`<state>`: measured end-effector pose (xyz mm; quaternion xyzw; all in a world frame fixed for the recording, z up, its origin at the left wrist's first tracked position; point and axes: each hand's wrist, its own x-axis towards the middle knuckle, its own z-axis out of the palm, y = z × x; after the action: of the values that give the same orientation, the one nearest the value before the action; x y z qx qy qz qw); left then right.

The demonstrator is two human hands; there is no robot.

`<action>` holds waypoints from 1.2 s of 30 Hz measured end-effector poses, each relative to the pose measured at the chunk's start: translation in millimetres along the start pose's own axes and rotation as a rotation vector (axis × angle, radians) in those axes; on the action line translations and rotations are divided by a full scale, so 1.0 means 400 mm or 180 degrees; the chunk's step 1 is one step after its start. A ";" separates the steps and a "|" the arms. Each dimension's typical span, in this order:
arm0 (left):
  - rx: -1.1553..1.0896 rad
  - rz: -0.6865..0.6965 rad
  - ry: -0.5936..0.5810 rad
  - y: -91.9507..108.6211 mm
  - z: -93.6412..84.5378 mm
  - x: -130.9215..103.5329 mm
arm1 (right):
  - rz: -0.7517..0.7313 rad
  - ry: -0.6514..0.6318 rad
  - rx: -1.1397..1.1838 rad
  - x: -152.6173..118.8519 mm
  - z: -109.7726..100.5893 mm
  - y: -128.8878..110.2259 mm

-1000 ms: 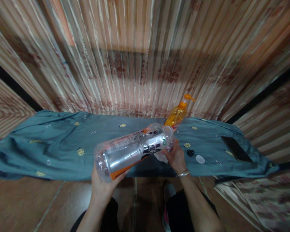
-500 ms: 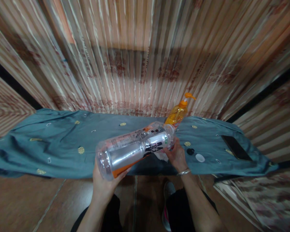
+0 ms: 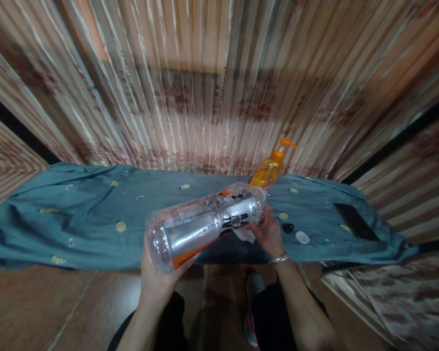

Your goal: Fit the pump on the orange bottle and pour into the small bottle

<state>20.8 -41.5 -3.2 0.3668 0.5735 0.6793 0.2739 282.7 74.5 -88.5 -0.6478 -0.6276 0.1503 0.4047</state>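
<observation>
A large clear plastic bottle (image 3: 201, 226) with a silver, orange and black label lies tilted in the air above the cloth-covered table. Its base end, at the lower left, rests in my left hand (image 3: 159, 278), which is closed round it from below. At the neck end, on the right, my right hand (image 3: 269, 234) grips the bottle, a metal bangle on the wrist. Behind the neck stands a pump bottle of orange liquid (image 3: 269, 170). A white crumpled tissue (image 3: 244, 235) shows under the bottle, partly hidden.
The table carries a teal patterned cloth (image 3: 91, 209). Right of my right hand lie a small black object (image 3: 288, 227) and a white round lid (image 3: 302, 237); a dark phone (image 3: 355, 222) is farther right. A pleated curtain (image 3: 201, 112) hangs behind.
The held bottle has turned slightly about its length, its label shifting a little to the right. Both hands keep their hold.
</observation>
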 end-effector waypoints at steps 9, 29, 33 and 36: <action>0.0048 0.0092 -0.0101 -0.004 -0.003 0.000 | 0.0085 0.0045 0.0038 0.000 0.002 -0.002; 0.0484 0.0467 -0.0329 -0.043 -0.026 0.031 | 0.0085 -0.0121 0.0125 0.007 -0.010 0.007; 0.0470 0.0524 -0.0371 -0.048 -0.025 0.032 | 0.0037 -0.0087 0.0109 0.008 -0.010 0.009; 0.0351 0.0416 -0.0335 -0.042 -0.018 0.027 | -0.0030 -0.0095 0.0068 0.007 -0.009 0.010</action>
<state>7.9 -33.9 -18.2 0.4532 0.5697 0.6429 0.2381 288.5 76.5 -88.3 -0.6382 -0.6350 0.1648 0.4029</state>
